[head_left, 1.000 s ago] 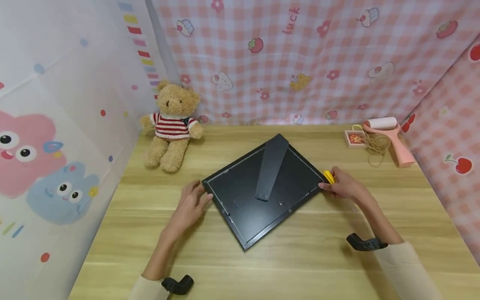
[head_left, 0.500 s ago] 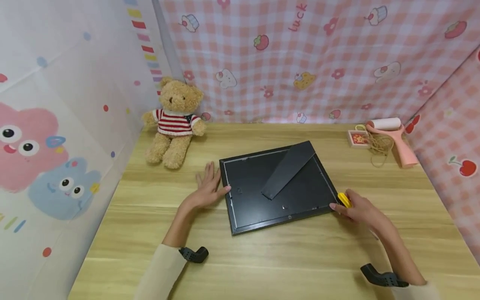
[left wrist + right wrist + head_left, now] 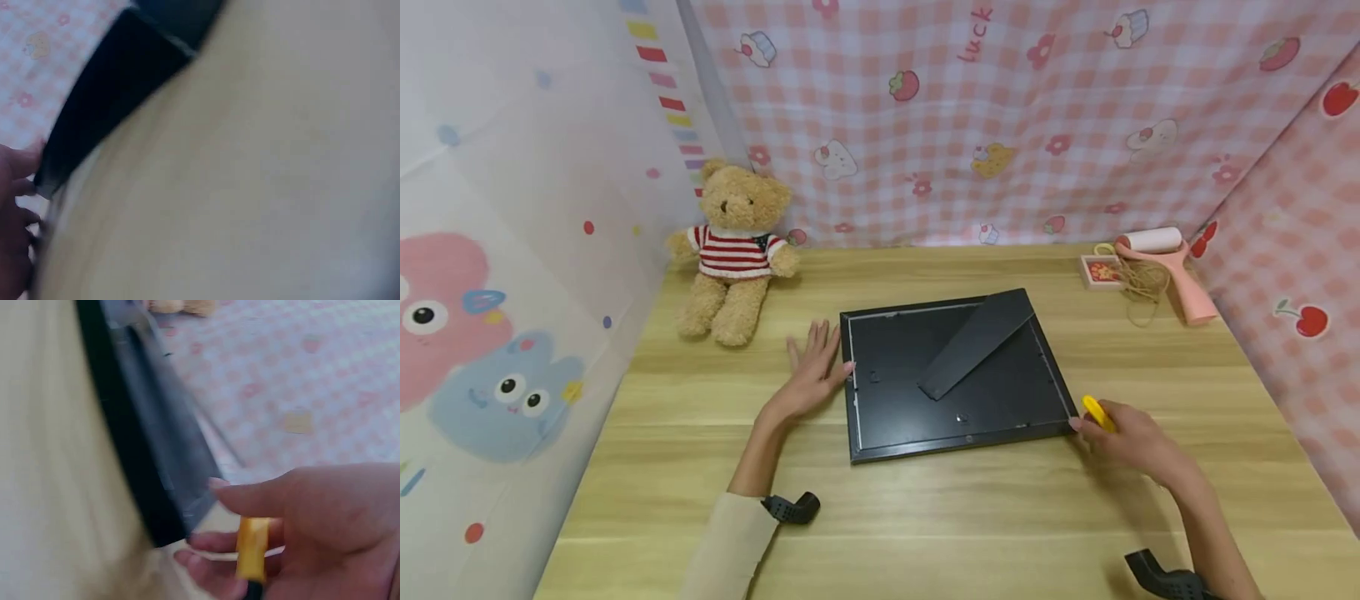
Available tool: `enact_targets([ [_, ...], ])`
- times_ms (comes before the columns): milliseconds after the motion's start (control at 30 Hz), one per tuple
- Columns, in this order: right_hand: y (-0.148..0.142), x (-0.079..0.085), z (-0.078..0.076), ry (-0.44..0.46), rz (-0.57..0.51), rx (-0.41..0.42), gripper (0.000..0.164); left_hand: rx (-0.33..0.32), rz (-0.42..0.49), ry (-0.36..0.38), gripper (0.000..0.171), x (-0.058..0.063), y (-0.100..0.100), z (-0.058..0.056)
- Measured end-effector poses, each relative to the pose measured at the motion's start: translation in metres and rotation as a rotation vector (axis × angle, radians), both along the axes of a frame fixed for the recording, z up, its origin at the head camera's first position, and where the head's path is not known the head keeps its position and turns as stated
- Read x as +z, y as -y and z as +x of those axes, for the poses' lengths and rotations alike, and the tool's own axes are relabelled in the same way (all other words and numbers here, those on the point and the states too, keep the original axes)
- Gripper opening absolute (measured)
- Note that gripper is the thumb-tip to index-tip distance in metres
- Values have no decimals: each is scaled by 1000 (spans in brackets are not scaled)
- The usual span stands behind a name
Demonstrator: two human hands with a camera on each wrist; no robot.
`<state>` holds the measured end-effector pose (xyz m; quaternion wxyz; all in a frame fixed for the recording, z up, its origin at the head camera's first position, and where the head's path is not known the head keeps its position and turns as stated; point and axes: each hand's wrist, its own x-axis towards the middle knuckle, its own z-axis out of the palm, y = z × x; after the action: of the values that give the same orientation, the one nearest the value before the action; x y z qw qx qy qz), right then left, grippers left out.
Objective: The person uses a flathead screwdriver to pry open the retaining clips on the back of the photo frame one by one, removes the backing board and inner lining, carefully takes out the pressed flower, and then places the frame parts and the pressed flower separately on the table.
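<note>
A black picture frame (image 3: 895,408) lies back side up on the wooden table (image 3: 955,533), its stand leg (image 3: 977,342) slanting across the backing. My left hand (image 3: 808,379) rests at the frame's left edge with fingers spread and the thumb touching the border. At the near right corner, my right hand (image 3: 1138,442) curls round a yellow-handled tool (image 3: 1099,414); its thumb tip is at the corner. The right wrist view shows the tool's yellow handle (image 3: 252,547) with a black part below, between palm and fingers. The tool's working end is hidden, so its kind is unclear.
A teddy bear (image 3: 735,250) in a striped sweater sits at the back left. Towards the back right lie a pink-handled roller (image 3: 1187,292), a coil of twine (image 3: 1142,279) and a small pink box (image 3: 1102,273). Printed cloths hang behind and at both sides.
The picture frame has turned clockwise, so its long edges now run nearly left to right. My left hand moved away from me and spread its fingers; the right moved nearer, still holding the tool.
</note>
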<state>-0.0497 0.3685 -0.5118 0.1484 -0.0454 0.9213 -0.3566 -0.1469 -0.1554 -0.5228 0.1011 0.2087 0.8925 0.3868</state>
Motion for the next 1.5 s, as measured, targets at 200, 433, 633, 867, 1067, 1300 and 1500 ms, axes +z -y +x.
enact_targets([
  [200, 53, 77, 11, -263, -169, -133, 39, -36, 73, -56, 95, -2, 7, 8],
  [433, 99, 92, 2, -286, -437, -133, 34, -135, 51, -36, 108, -2, 9, -1],
  [633, 122, 61, -10, -219, -829, -27, 22, -99, -4, 7, 94, -4, 1, -13],
  [867, 159, 31, -19, -85, -1090, -194, 18, -96, 26, 20, 98, -6, 1, -16],
  [1067, 189, 21, -30, -46, -1102, -287, 29, -167, -7, -2, 136, -8, 7, -17],
  [1300, 216, 14, -42, 21, -1048, -239, 34, -201, 11, -27, 144, -5, 10, -14],
  [1500, 235, 11, -52, 34, -1008, -183, 32, -191, 11, -16, 144, -4, 8, -13],
])
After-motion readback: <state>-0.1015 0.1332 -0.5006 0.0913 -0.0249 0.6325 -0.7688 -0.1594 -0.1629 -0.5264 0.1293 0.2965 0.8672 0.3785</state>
